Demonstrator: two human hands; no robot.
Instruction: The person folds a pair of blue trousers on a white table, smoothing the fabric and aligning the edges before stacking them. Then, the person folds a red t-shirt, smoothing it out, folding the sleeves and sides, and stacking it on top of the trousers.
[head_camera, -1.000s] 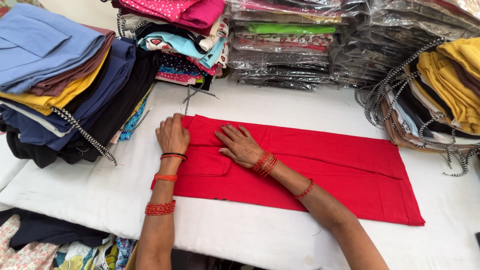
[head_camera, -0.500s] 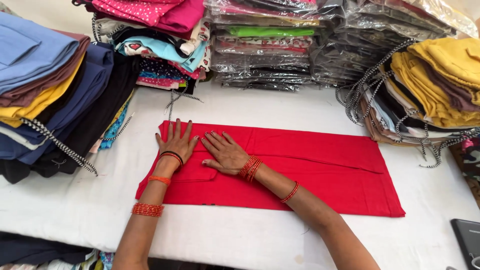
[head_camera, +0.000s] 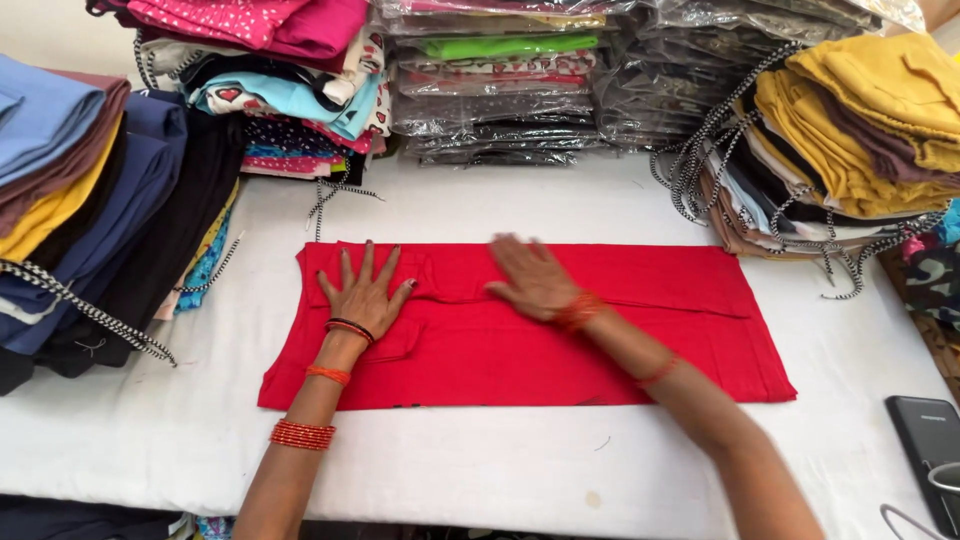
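A folded red garment (head_camera: 560, 335) lies flat across the middle of the white-covered table (head_camera: 500, 470), its long sides running parallel to the table's near edge. The left hand (head_camera: 366, 295) rests palm down on the garment's left end, fingers spread wide, holding nothing; the right hand (head_camera: 532, 278) lies flat on the cloth just beside it toward the middle, blurred, fingers stretched out and also holding nothing. Both wrists wear red and orange bangles. Nothing here is a box or bin; the goods stand in stacks. Along the far edge, clear plastic packets (head_camera: 500, 90) each hold a folded garment, and more such packets (head_camera: 700, 70) pile up toward the far right corner. At the left edge a tall stack of folded clothes (head_camera: 90, 200) in blue, brown, yellow and black reaches almost to the garment's left end, with black-and-white drawcords (head_camera: 90, 315) trailing onto the table. A pile of printed pink and light-blue pieces (head_camera: 280, 80) sits at the far left corner. At the right edge, mustard-yellow folded clothes (head_camera: 860, 120) top another stack, their cords hanging near the garment's far right corner. A dark phone (head_camera: 925, 440) lies at the near right corner. Bare cloth runs along the whole near edge in front of the garment, and a narrower bare strip lies between the garment and the far packets.
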